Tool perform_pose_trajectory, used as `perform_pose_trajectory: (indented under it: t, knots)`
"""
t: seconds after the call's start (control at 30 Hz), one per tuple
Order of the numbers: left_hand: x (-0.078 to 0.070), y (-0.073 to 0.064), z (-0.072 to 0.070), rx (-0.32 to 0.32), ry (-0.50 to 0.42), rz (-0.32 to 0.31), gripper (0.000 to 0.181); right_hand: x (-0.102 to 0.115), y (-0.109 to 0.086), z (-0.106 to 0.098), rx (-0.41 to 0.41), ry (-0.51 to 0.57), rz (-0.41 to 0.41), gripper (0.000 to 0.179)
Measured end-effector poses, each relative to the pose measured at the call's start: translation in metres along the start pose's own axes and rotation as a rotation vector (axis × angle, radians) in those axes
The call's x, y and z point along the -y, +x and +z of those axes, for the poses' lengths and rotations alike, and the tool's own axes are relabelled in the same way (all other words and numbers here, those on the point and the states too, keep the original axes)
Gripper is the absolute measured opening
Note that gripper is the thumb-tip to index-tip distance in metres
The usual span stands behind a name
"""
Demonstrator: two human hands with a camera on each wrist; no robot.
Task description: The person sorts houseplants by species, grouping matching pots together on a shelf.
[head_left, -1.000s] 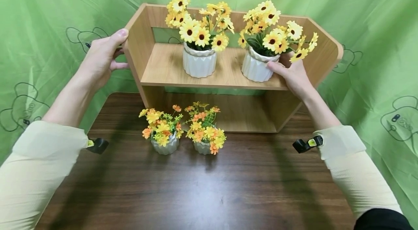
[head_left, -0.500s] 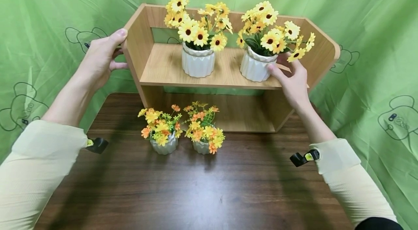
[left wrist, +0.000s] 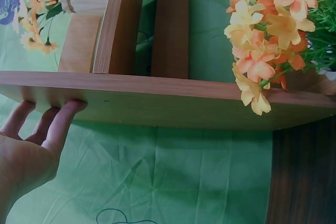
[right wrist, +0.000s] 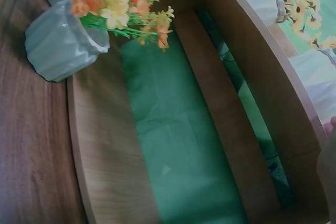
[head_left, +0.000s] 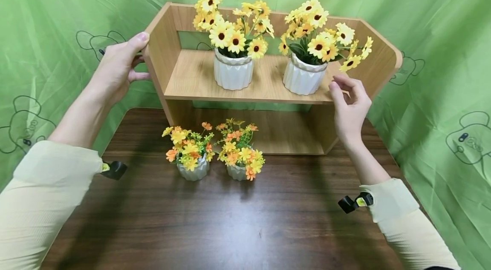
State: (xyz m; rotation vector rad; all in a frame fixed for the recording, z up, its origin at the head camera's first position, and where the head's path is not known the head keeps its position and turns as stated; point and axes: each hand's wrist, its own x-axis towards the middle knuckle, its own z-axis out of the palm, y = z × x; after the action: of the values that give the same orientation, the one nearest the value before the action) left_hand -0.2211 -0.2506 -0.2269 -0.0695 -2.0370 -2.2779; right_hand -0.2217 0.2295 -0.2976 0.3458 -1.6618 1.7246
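My left hand (head_left: 115,67) rests its fingertips against the outer left side of a two-tier wooden shelf (head_left: 245,99). The left wrist view shows several fingers (left wrist: 63,124) touching that panel. On the upper tier stand two white fluted pots of yellow daisies, a left pot (head_left: 233,72) and a right pot (head_left: 303,77). My right hand (head_left: 350,106) hovers just right of the right pot, apart from it, with loosely bent fingers and nothing in them. Only a sliver of this hand shows at the right edge of the right wrist view.
Two smaller pots with orange and yellow flowers, a left one (head_left: 193,170) and a right one (head_left: 238,172), stand on the dark wooden table (head_left: 215,227) before the shelf. A green curtain (head_left: 441,18) hangs behind and at both sides.
My right hand has let go of the right daisy pot and drawn back to the right and toward me. That pot stays on the upper tier. The left hand has not moved.
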Motion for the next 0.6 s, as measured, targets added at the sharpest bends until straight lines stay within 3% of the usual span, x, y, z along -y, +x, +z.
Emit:
perform_pose_trajectory:
  t: [0.13, 0.3, 0.6]
  knots:
    - [0.0, 0.0, -0.001, 0.001, -0.006, -0.003, 0.052, -0.014, -0.007, -0.002, -0.063, 0.094, -0.081, 0.014]
    - [-0.001, 0.0, -0.001, -0.001, -0.014, -0.006, 0.047, -0.023, -0.022, -0.004, -0.078, 0.106, -0.156, 0.006]
    - [-0.001, 0.0, 0.0, 0.001, -0.017, -0.009, 0.048, -0.035, -0.052, -0.006, 0.03, 0.081, -0.095, 0.018]
